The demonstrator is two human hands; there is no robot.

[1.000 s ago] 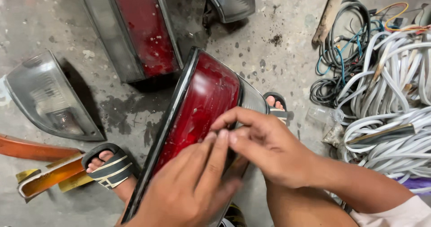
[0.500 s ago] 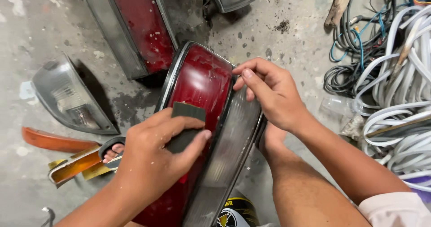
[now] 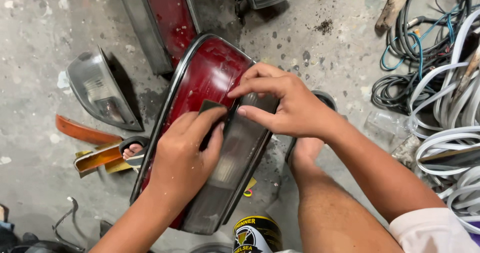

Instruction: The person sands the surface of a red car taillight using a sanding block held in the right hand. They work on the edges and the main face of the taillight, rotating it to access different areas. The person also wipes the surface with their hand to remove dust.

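A long car tail lamp [image 3: 210,78], dark red with a smoky grey section, leans across my lap area above the concrete floor. My left hand [image 3: 182,155] presses a small dark piece of sandpaper [image 3: 211,106] against the lens with flat fingers. My right hand [image 3: 282,105] rests on the lamp's upper right edge, thumb and fingers steadying it beside the sandpaper. My sandalled feet show on both sides under the lamp.
A second red tail lamp [image 3: 160,23] lies above. A grey headlamp [image 3: 102,95] and orange lenses [image 3: 95,150] lie at left. Coiled cables and white hoses [image 3: 440,83] pile at right. A black and yellow can [image 3: 257,235] stands at the bottom.
My left hand with the sandpaper has slid up the lens. My right hand has come down from the top edge to the lamp's middle, close to the left hand.
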